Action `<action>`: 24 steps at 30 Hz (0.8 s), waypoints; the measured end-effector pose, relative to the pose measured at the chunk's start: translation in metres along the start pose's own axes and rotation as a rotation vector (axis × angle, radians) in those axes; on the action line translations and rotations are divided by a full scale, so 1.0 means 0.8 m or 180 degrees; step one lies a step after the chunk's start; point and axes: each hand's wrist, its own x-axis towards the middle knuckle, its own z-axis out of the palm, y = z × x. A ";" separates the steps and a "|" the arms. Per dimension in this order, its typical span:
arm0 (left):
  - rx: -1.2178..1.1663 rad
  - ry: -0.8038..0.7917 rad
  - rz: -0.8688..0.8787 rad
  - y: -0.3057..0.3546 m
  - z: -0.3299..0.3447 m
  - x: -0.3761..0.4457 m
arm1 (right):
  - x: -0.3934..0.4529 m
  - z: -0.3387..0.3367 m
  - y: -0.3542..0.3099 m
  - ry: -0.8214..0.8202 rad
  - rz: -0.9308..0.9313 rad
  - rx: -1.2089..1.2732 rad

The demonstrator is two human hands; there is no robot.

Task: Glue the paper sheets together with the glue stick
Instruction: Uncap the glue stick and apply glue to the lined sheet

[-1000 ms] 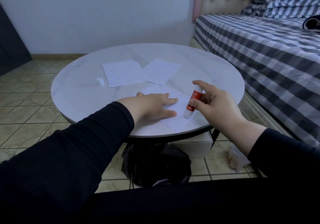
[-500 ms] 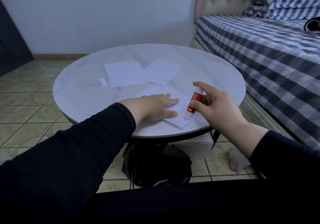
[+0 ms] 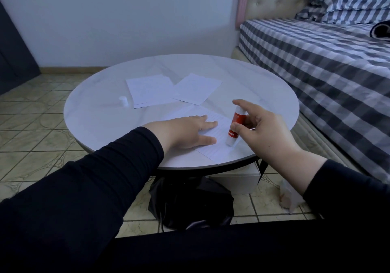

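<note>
**Glue stick pressed to a held-down sheet at the near edge of the table**

The right hand (image 3: 268,133) grips the glue stick (image 3: 233,128) between thumb and fingers, with the forefinger laid over its top end. The stick stands nearly upright, leaning slightly, its lower end touching the right-hand part of the nearest paper sheet (image 3: 213,144). The left hand (image 3: 190,132) lies flat and open, palm down, on the same sheet, fingers spread and pointing toward the stick; it holds nothing but presses the paper to the round table (image 3: 101,112).

This sheet lies close to the near edge of the tabletop, one corner reaching the rim. Toward the middle of the tabletop lie two more lots of paper: a small stack of sheets (image 3: 148,90) on the left and a single sheet (image 3: 197,88) on the right, their edges just meeting. The white cap (image 3: 123,101) stands upright near the left side of the tabletop, just beside the stack.

Under the table a black bag (image 3: 190,201) sits on the tiled floor, with a white box (image 3: 236,178) beside it. A bed (image 3: 316,61) with a checked cover stands along the right side.
</note>
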 end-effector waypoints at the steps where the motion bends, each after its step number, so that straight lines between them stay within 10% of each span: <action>1: -0.0012 0.0006 0.0013 0.000 0.000 0.000 | 0.000 -0.002 -0.001 0.0052 0.0009 0.0063; 24: -0.0063 0.0031 0.0015 0.000 0.000 -0.002 | 0.002 -0.008 0.001 -0.0161 0.0285 0.0309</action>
